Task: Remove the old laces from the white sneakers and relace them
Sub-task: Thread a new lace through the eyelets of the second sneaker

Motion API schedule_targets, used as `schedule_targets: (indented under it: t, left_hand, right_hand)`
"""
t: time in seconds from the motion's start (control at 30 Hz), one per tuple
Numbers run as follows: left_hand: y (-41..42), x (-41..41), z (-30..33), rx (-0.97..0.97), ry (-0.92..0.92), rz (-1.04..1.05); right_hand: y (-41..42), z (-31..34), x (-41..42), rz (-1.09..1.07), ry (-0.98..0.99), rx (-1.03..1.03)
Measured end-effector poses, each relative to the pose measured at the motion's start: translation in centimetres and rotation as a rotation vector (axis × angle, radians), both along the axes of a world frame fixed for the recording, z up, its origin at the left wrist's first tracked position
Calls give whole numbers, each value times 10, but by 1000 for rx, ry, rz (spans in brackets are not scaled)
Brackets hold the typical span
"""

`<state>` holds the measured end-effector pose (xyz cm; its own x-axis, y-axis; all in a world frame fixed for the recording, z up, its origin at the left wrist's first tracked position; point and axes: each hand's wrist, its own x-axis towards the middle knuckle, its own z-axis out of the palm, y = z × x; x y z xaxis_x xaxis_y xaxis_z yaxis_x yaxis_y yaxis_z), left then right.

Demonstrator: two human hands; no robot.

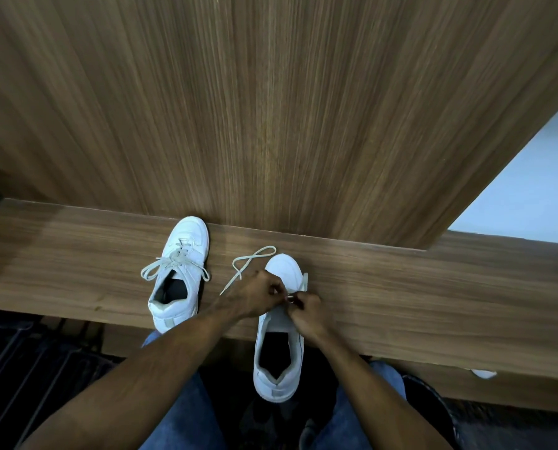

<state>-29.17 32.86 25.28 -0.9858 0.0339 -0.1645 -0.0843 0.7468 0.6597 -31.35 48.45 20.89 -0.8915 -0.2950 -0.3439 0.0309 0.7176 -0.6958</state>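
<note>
Both hands are on the right sneaker [279,345] at the surface [400,287] edge: left hand [258,295] and right hand [306,311] pinch its lace [250,262]. The other sneaker [180,274] sits laced nearby.

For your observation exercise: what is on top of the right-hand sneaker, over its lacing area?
Both hands, left hand and right hand, sit on the right-hand sneaker, pinching a lace that trails left onto the wooden ledge. The eyelets beneath are covered.
</note>
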Motion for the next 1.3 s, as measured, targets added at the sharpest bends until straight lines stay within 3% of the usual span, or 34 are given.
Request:
schedule_targets:
  t: [0.13, 0.4, 0.57, 0.83, 1.03, 1.2, 1.3]
  left_hand:
    - [3, 1, -2, -86, -78, 41]
    - [15, -9, -5, -146, -129, 175]
    - [17, -8, -10, -153, -121, 193]
    - [29, -9, -11, -424, 6, 136]
    - [24, -4, -18, -380, -17, 146]
    - [23, -1, -16, -362, -17, 154]
    - [22, 5, -18, -324, 33, 229]
  right_hand:
    - [11, 2, -4, -113, -160, -317]
    - [11, -9, -4, -131, -192, -431]
    - [13, -7, -5, -105, -168, -405]
    - [15, -5, -11, -153, -256, -385]
    - [8, -2, -19, -25, 2, -119]
    - [3, 2, -25, 44, 97, 15]
    - [10, 14, -33, -46, 182, 50]
